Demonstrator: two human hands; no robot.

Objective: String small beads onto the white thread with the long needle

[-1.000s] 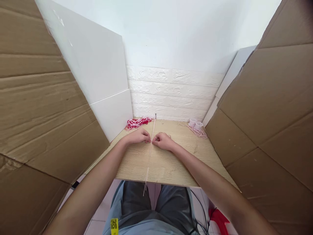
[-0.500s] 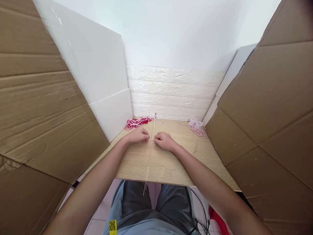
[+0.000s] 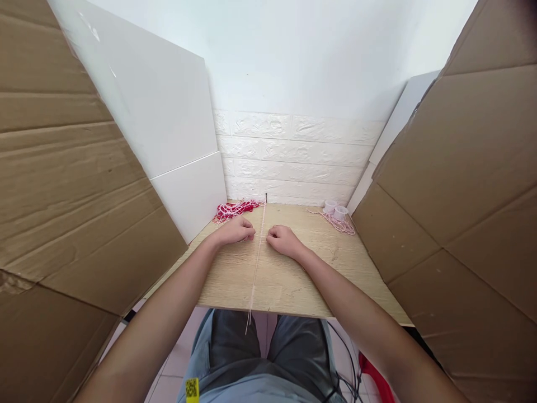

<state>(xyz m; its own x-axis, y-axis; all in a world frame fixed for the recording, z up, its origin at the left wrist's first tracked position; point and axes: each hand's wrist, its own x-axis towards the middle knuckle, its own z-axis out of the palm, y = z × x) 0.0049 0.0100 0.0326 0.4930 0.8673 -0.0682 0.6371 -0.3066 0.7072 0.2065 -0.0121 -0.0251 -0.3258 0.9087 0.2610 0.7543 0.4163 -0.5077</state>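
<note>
Tag [image 3: 192,390], yellow: 1, well nearer the body than the left hand.

Red object [image 3: 375,380]: 1, partly shown, below and to the right of the right hand; cables [image 3: 354,358], black, several, beside it, too tangled to count.

Table [image 3: 302,291], wood-patterned: 1, under both hands.

Cord [image 3: 257,263], pale, thin: 1 line, running lengthwise between the hands; its near part passes over the table's front edge and hangs in 2 loose ends.

Hands: 2, one on each side of the cord, a small gap apart. Left hand [image 3: 238,230]: closed, fingers curled inward. Right hand [image 3: 283,240]: closed likewise, knuckles up. Whether either pinches a fine strand cannot be told.

Cardboard panels: 2, one [image 3: 75,184] well left of the left hand, one [image 3: 474,184] well right of the right hand.

Bundle [image 3: 342,225], pink and white string: 1, beyond the right hand, to its right.

Cups [image 3: 341,213], translucent: 2, side by side, just behind the bundle.

Heap [image 3: 235,211], red and white string: 1, just beyond the left hand.

Hook [image 3: 265,196], dark, small: 1, beyond the hands, at the cord's far end.

Wall [image 3: 293,56], white, brick-patterned low down: 1, farthest from the hands.
</note>
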